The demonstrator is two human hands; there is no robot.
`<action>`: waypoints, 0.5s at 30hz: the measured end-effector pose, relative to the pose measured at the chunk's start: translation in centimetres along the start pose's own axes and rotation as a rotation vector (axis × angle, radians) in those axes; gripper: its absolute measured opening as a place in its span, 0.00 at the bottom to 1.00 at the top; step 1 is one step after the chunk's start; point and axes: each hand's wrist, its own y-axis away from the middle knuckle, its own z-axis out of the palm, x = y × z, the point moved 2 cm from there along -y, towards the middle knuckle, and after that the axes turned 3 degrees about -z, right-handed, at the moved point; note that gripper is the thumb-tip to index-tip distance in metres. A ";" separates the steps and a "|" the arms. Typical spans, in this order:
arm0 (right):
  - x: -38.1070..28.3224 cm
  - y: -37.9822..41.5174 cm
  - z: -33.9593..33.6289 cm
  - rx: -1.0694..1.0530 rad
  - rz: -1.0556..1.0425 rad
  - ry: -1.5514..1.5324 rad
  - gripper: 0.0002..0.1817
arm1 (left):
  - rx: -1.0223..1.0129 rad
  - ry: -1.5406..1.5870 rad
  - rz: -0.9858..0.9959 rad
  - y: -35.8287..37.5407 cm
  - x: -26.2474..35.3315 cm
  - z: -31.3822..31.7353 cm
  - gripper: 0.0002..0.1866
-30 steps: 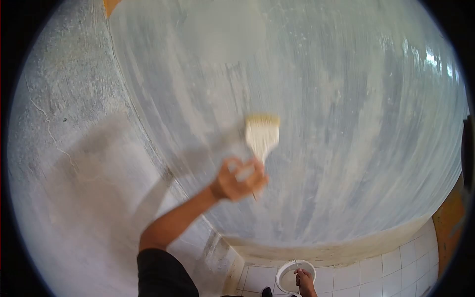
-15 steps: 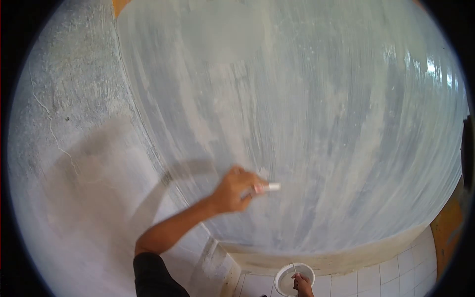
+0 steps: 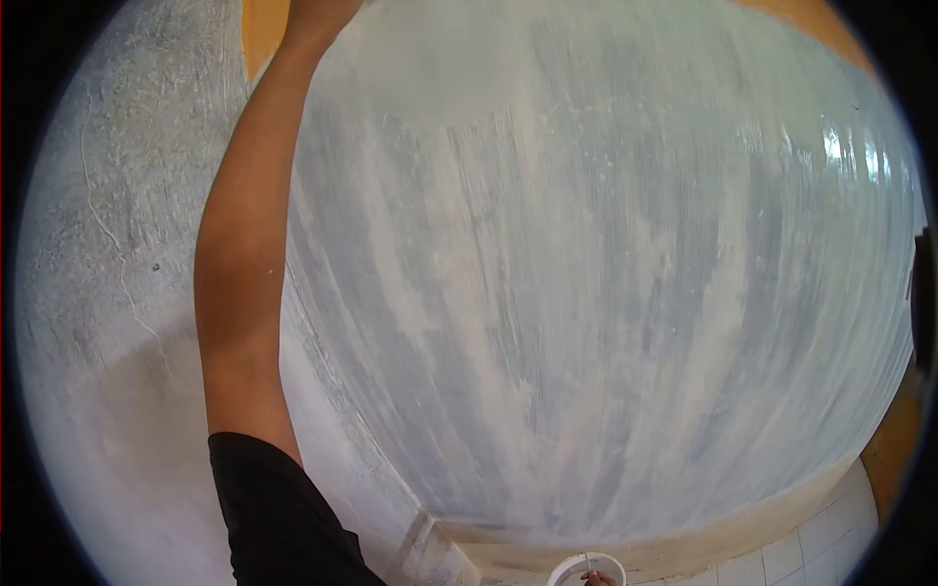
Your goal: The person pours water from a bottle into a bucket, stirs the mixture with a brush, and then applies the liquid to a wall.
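My left arm reaches up along the left side of the view, and only the wrist end of my left hand [image 3: 327, 14] shows at the top edge. Its fingers and whatever they hold are out of frame. In front is a wall [image 3: 606, 273] with streaky grey and whitish coating. Low down, my right hand [image 3: 598, 579] is at a white bucket [image 3: 558, 569], cut off by the bottom edge. A thin stick or handle stands at the bucket's rim beside the fingers; the grip is too small to make out.
A rough grey side wall [image 3: 147, 195] with a crack meets the coated wall at a corner on the left. Orange paint borders the top. White floor tiles [image 3: 782, 559] lie at the lower right, and a dark object [image 3: 921, 303] stands at the right edge.
My left hand has swung from the lower middle of the wall up to the top edge, taking the white-ended tool out of view. The bucket and my right hand appear lower in the frame.
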 end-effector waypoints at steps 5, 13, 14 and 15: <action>-0.5 -0.2 0.0 0.087 0.079 0.045 0.18 | 0.026 -0.080 0.156 5.9 0.3 2.3 0.07; -0.7 -1.3 -1.0 0.104 0.148 0.138 0.15 | -0.182 -0.253 0.396 26.1 13.9 3.1 0.11; -0.3 -1.7 -1.3 0.098 0.145 0.138 0.15 | -0.179 -0.260 0.441 28.5 15.5 3.4 0.14; 0.2 -2.0 -1.6 0.090 0.143 0.138 0.15 | -0.304 -0.182 0.367 30.3 17.5 2.8 0.14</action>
